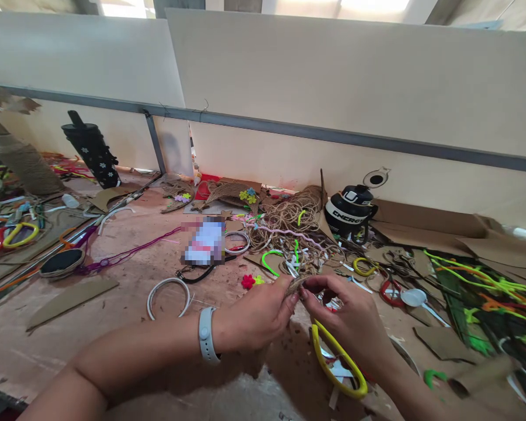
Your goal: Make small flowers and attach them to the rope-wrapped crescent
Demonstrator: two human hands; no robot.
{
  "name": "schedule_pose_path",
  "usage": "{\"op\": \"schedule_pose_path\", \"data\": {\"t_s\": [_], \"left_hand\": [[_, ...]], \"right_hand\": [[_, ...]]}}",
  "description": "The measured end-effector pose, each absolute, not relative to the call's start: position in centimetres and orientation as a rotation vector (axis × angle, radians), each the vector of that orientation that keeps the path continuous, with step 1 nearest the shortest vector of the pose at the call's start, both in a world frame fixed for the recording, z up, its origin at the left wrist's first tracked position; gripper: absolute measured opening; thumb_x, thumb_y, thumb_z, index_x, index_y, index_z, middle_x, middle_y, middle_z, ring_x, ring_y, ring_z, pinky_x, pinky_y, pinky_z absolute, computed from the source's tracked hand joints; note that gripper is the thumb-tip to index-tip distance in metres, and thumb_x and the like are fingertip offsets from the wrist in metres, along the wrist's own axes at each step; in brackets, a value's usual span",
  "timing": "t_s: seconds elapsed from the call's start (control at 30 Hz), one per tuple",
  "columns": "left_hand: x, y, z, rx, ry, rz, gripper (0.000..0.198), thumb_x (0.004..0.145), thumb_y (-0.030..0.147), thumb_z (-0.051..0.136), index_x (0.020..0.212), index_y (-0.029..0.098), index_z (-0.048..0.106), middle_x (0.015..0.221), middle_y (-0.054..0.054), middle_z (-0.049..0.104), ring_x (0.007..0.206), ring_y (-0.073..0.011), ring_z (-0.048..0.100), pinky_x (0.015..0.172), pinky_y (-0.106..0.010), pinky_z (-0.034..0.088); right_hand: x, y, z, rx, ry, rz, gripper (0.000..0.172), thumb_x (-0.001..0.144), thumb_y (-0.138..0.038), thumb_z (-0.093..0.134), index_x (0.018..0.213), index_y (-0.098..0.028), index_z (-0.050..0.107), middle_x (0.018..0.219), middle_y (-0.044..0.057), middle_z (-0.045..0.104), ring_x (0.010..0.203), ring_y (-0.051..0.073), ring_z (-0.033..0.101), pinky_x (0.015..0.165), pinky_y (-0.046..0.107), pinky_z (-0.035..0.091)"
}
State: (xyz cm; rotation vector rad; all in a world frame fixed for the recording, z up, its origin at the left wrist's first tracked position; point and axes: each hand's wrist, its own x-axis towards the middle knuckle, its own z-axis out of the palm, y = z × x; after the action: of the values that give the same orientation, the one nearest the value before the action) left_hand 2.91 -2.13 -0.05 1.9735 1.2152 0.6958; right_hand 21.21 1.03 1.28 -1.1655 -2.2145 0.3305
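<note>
Two hands, one jute-wrapped piece [296, 285] pinched between them, above the table's [127, 280] near edge.
Left hand [256, 318] and right hand [355, 321] both clamp the piece at the fingertips. 1 pair of yellow-handled scissors [338, 363] hangs at the right hand. Behind: 1 jute twine heap [291, 217], 1 black bottle [350, 213], 1 white headband [169, 294], 1 red flower [248, 282]. 1 grey wristband [207, 342] on the left wrist.

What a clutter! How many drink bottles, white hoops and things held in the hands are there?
Black drink bottles: 2 (flower-patterned bottle, white-banded bottle)
White wire hoops: 2 (larger hoop, smaller hoop)
Held pieces: 1 (brown twine-wrapped piece, pinched by left hand and right hand)
Total: 5
</note>
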Motion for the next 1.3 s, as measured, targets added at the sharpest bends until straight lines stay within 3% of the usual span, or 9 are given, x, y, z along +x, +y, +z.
{"op": "schedule_pose_path", "data": {"t_s": [0.2, 0.53, 0.97, 1.3], "left_hand": [[2.9, -2.0, -0.1, 1.958, 1.207, 0.694, 0.029, 0.097, 0.032, 0.029, 0.112, 0.015, 0.047, 0.088, -0.008, 0.063, 0.075, -0.0183, 0.058, 0.066, -0.028, 0.041], [2.7, -1.9, 0.1, 1.942, 1.191, 0.601, 0.029, 0.096, 0.030, 0.031, 0.112, 0.014, 0.048, 0.093, -0.010, 0.063, 0.080, -0.0199, 0.058, 0.072, -0.031, 0.044], [2.8, -1.9, 0.2, 1.891, 1.150, 0.605, 0.025, 0.096, 0.028, 0.033, 0.108, 0.016, 0.050, 0.100, -0.010, 0.064, 0.088, -0.0204, 0.060, 0.080, -0.031, 0.047], [2.8, -1.8, -0.3, 1.921, 1.125, 0.626, 0.027, 0.095, 0.029, 0.035, 0.113, 0.017, 0.051, 0.106, -0.010, 0.064, 0.094, -0.0209, 0.060, 0.087, -0.033, 0.046]], "right_hand": [[21.3, 1.2, 1.2, -1.169, -2.257, 0.329, 0.011, 0.083, -0.030, 0.059, 0.084, -0.020, 0.064, 0.074, 0.002, 0.070, 0.064, 0.017, 0.064, 0.059, 0.029, 0.049], [21.8, 1.5, 1.5, -0.899, -2.416, 0.021, 0.008, 0.083, -0.021, 0.058, 0.084, -0.019, 0.066, 0.073, 0.004, 0.071, 0.066, 0.017, 0.066, 0.062, 0.027, 0.050], [21.9, 1.4, 2.3, -0.994, -2.445, 0.173, 0.011, 0.080, -0.018, 0.058, 0.082, -0.019, 0.069, 0.073, 0.002, 0.072, 0.065, 0.015, 0.067, 0.060, 0.025, 0.051], [21.9, 1.3, 1.6, -0.993, -2.469, 0.080, 0.010, 0.079, -0.016, 0.058, 0.081, -0.018, 0.067, 0.071, 0.003, 0.071, 0.065, 0.016, 0.066, 0.060, 0.026, 0.049]]}}
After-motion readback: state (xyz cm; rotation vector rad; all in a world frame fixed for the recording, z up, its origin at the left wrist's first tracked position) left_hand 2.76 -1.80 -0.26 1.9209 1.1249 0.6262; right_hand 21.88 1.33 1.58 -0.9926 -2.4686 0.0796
